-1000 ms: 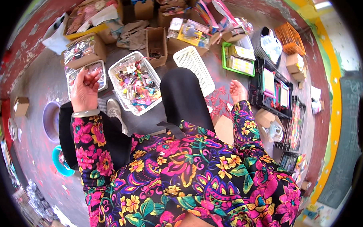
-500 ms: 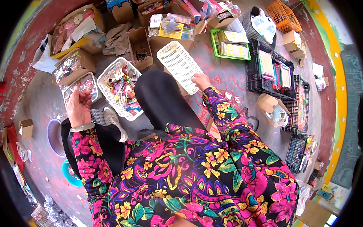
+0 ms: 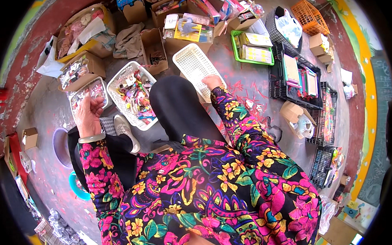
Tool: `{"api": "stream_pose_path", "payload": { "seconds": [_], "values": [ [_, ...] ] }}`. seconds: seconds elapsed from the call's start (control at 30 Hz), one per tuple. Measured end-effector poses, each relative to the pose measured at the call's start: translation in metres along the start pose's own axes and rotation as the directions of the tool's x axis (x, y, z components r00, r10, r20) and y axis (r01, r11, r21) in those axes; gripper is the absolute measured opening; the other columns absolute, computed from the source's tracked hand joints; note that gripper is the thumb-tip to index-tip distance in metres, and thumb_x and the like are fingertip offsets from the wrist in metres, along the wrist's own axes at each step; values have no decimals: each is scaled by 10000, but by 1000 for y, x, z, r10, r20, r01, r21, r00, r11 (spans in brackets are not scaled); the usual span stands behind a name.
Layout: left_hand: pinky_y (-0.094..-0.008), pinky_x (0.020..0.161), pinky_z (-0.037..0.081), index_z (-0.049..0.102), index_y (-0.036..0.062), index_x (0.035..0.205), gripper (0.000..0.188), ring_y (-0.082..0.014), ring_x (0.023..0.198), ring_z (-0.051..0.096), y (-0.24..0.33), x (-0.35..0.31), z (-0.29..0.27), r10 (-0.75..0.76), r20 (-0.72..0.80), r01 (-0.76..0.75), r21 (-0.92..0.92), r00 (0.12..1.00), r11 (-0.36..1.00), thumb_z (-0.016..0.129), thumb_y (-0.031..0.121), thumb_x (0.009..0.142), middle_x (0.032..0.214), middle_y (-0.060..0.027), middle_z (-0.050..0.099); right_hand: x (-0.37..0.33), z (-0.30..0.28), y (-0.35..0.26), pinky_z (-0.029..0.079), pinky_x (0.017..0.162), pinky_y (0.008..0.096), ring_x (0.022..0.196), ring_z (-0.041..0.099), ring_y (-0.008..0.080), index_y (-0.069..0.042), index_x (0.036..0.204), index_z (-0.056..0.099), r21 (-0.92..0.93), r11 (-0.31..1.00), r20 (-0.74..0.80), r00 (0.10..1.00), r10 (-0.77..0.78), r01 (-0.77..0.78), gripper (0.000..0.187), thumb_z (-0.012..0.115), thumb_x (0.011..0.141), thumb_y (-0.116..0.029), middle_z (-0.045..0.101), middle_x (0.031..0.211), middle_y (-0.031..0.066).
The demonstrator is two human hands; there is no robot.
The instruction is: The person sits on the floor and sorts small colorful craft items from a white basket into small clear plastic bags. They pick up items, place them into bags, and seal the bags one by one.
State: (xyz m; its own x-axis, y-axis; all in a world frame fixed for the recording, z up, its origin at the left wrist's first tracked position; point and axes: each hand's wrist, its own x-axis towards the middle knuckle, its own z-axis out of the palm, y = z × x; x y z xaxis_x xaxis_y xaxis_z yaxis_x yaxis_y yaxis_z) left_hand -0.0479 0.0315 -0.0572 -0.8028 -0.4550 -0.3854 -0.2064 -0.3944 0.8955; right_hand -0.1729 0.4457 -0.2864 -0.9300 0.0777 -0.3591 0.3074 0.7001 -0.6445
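You have three white lattice baskets on the floor ahead of you: an empty white basket [image 3: 197, 70] in the middle, a filled white basket [image 3: 132, 94] heaped with small colourful packets to its left, and a small tray [image 3: 88, 94] of clear-wrapped items further left. Behind them stand several open cardboard boxes [image 3: 154, 49]; one green tray [image 3: 252, 47] of yellow packets lies to the right, with black crates [image 3: 297, 78] and one orange crate [image 3: 310, 16] beyond it. Your right hand [image 3: 212, 82] rests on the near right corner of the empty white basket, fingers laid on its rim; whether they actually clamp the edge is hard to tell from here. Your left hand [image 3: 89, 114] is at the near end of the small tray, fingers curled over its contents, and whether it grips anything is not clear. The hands are well apart, with your dark-trousered knee between them. The empty white basket lies flat, open side up, its long axis running from your right hand away towards the upper left.
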Motion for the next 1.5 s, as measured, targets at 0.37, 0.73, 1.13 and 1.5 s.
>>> {"api": "stream_pose_path", "payload": {
  "seconds": [0.37, 0.73, 1.13, 1.5],
  "values": [
    [-208, 529, 452, 526, 60, 734, 227, -135, 591, 581, -1, -3, 0, 31, -19, -31, 20, 999, 999, 573, 246, 855, 713, -101, 625, 8, -13, -20, 489, 544, 313, 572, 617, 193, -6, 777, 659, 240, 969, -18, 998, 59, -52, 167, 611, 725, -158, 643, 698, 114],
    [-198, 528, 444, 532, 65, 779, 209, -126, 580, 574, -5, 1, -1, 30, 2, -30, 59, 1000, 998, 570, 255, 857, 704, -82, 624, 21, -9, -3, 476, 662, 308, 740, 620, 184, -67, 925, 661, 9, 998, -54, 996, -68, 68, 237, 556, 787, -228, 650, 810, 102],
    [-196, 539, 430, 540, 60, 703, 265, -114, 595, 566, -2, 0, 6, 54, 14, -55, 93, 998, 994, 528, 261, 876, 721, -92, 632, 20, -23, 13, 457, 619, 278, 686, 610, 153, -25, 868, 659, 501, 865, -101, 990, 93, -30, 202, 615, 745, -178, 661, 781, 85],
    [-201, 614, 458, 578, 67, 913, 154, -115, 748, 608, 3, -4, 18, 53, 234, -74, 81, 971, 994, 531, 209, 880, 858, -69, 645, -51, -95, -204, 364, 545, 193, 590, 537, 59, -55, 785, 631, 799, 556, 55, 893, -448, 229, 144, 588, 829, -186, 623, 675, 19]
  ]
}}
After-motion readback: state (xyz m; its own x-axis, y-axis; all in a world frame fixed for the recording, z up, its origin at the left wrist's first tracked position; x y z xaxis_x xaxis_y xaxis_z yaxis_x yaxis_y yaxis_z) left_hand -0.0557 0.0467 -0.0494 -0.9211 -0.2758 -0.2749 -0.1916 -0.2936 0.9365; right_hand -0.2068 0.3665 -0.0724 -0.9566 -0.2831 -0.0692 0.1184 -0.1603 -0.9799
